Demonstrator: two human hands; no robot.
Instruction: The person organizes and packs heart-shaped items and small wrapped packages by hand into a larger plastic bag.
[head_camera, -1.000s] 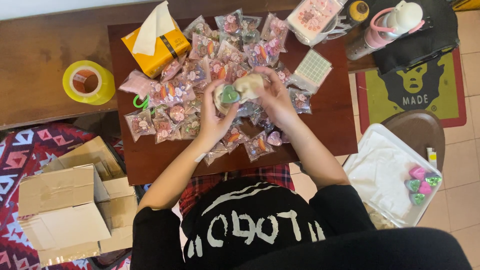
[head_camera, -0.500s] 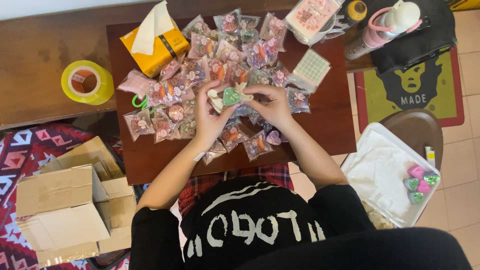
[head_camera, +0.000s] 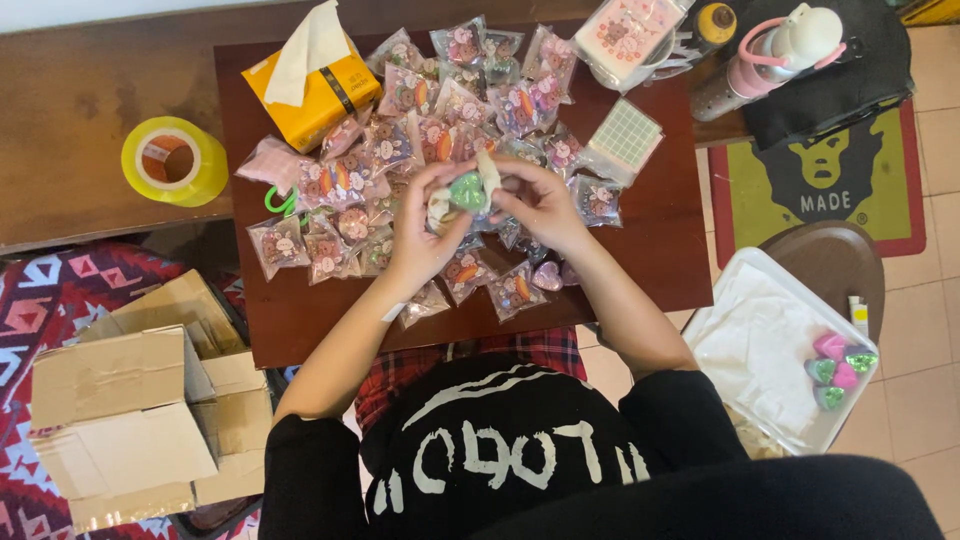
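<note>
Head view: I am looking straight down over my own arms at the dark wooden table (head_camera: 300, 320).
Left hand: my left hand (head_camera: 425, 235) is cupping a small cream-coloured piece, fingers curled around it from below.
Right hand: my right hand (head_camera: 535, 205) is pinching the green heart-shaped piece (head_camera: 466, 190) together with a thin pale wrapper edge, fingertips pressed close.
Where the piece is: I am holding it up between both hands, just above the middle of the table, over the pile.
Done, as I judge it: a big spread of small printed clear bags (head_camera: 440, 130), each with something inside, is lying across the table, so many look filled already.
Left, as I judge it: the white tray (head_camera: 760, 340) on the stool to my right is holding only a few pink and green heart pieces (head_camera: 835, 365), so a small batch seems to be waiting.
Nearby: the yellow tissue box (head_camera: 320, 95) is sitting at the far left corner, the yellow tape roll (head_camera: 175, 160) on the bench beyond it.
Cardboard box: an open cardboard box (head_camera: 130, 420) is standing on the floor at my left.
Cannot tell: whether the bag in my fingers is sealed.
</note>
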